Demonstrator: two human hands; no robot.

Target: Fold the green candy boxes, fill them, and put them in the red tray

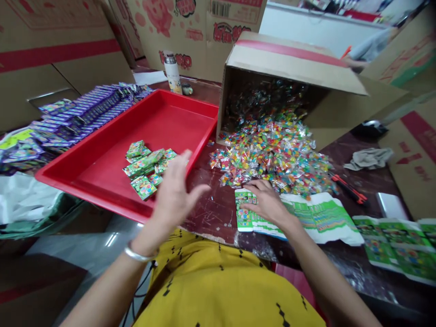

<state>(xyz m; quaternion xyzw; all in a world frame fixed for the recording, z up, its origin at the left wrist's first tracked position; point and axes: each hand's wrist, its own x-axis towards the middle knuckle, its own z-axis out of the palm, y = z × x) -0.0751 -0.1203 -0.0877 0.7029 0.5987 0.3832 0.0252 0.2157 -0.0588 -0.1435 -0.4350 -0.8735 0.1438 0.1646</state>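
My left hand [175, 193] is over the right rim of the red tray [105, 136], slightly blurred. Its fingers are stretched and the thumb stands apart, with nothing held. Several small filled green boxes [145, 164] lie in a loose heap in the tray, just left of those fingers. On the dark table, my right hand [267, 202] grips the leftmost flat green carton [244, 217] of a fanned row of flattened cartons [316, 213]. Its fingertips curl at the carton's far edge while the thumb rests on the printed face. Beyond them spread many clear packets of colourful candies [269, 150].
A cardboard box [289, 56] lies on its side, candy packets spilling out. Purple packs [91, 111] line the tray's left. A flask [172, 72] stands behind. At right are a red-and-black cutter [350, 190], a cloth [369, 158] and more green cartons [395, 243]. Another person's arm [361, 59] shows behind.
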